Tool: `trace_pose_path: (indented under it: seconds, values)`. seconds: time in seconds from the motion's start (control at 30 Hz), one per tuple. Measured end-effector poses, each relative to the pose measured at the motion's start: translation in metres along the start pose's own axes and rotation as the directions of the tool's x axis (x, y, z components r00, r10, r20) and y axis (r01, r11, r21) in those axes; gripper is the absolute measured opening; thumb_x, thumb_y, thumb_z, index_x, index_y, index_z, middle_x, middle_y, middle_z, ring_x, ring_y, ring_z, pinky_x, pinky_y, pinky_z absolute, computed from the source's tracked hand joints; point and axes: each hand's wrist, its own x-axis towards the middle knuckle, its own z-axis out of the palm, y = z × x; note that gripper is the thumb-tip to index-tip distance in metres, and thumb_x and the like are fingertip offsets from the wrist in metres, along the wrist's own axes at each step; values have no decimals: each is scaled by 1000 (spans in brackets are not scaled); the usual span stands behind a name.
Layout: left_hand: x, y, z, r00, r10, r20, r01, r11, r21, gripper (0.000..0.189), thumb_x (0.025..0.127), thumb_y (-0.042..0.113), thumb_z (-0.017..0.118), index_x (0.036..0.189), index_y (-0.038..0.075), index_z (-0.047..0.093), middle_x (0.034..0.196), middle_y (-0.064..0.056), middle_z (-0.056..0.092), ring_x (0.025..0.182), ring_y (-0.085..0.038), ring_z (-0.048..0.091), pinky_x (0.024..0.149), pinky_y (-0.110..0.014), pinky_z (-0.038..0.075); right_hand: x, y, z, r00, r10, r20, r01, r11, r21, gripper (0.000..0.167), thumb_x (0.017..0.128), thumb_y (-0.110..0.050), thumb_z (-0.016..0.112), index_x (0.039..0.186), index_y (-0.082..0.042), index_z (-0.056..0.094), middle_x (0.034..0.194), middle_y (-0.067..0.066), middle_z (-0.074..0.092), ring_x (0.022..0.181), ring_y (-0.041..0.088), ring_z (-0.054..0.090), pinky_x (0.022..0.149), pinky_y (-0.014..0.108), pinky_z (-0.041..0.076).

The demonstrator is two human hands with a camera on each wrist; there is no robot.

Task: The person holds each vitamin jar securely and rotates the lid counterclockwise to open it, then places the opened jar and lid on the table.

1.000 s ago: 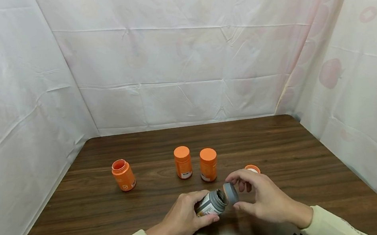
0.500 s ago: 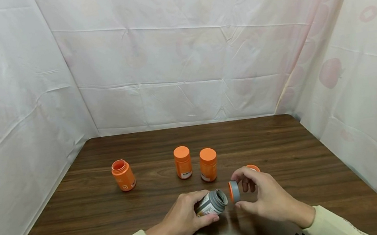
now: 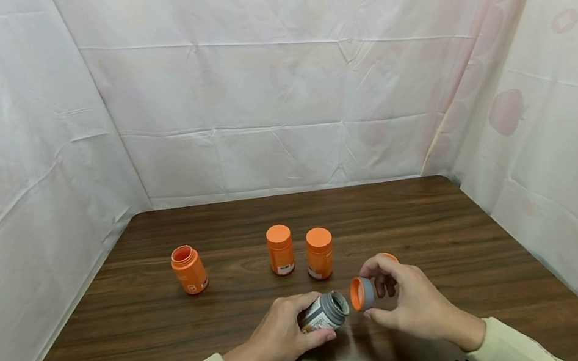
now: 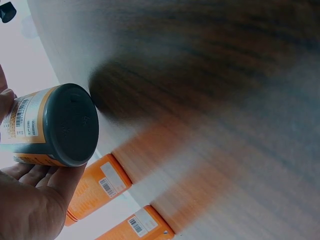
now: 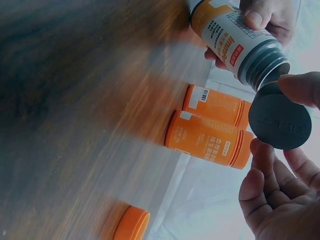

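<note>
My left hand [image 3: 280, 335] grips a grey supplement bottle [image 3: 318, 317] with a white label, its thumb on one side and fingers on the other. The bottle lies tilted, its uncapped mouth pointing right, and in the left wrist view its dark base [image 4: 74, 125] faces the camera. Just right of the mouth, my right hand [image 3: 414, 305] pinches a grey screw cap [image 3: 368, 291] between thumb and fingertips. Its orange inner side is turned toward the bottle, with a small gap between them in the head view. The cap's embossed top [image 5: 280, 121] shows in the right wrist view.
Two capped orange bottles [image 3: 280, 251] stand beyond the hands on the brown wooden table [image 3: 207, 229]. Farther left is an uncapped orange bottle [image 3: 191, 274]. An orange cap [image 5: 132, 224] lies behind the right hand, and white sheets [image 3: 264, 85] surround the table's back and sides.
My right hand has drawn the grey cap a little to the right, away from the bottle's mouth, and turned it so its orange inside shows. The left hand and bottle have stayed put.
</note>
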Motion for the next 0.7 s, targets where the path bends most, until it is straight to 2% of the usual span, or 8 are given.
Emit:
trace_pose_path:
  seconds: [0.3,0.47,0.7]
  values:
    - [0,0,0,1000,-7,-7,7,1000,-4,38,88,24,84,123,24,68,106,13,69,89,-1,64,74,-22,55,-2,2,-4,1000,25,-2,-24,1000,12,63,68,0,93,120,-20,63,102,-9,66,77,16,61,65,28,51]
    - [0,0,1,1000,-9,-17,9,1000,4,40,88,24,84,124,23,68,106,13,69,88,-1,63,74,-22,54,-3,3,-6,999,53,-12,-53,999,10,59,70,0,92,119,-20,64,98,-9,66,75,17,60,63,30,51]
    - [-1,-2,0,1000,-10,-21,10,1000,20,42,88,31,83,126,23,68,107,13,69,89,-1,63,74,-21,54,-7,8,-8,994,106,-30,-106,994,22,59,69,-2,93,117,-17,62,99,-3,68,76,18,60,64,27,51]
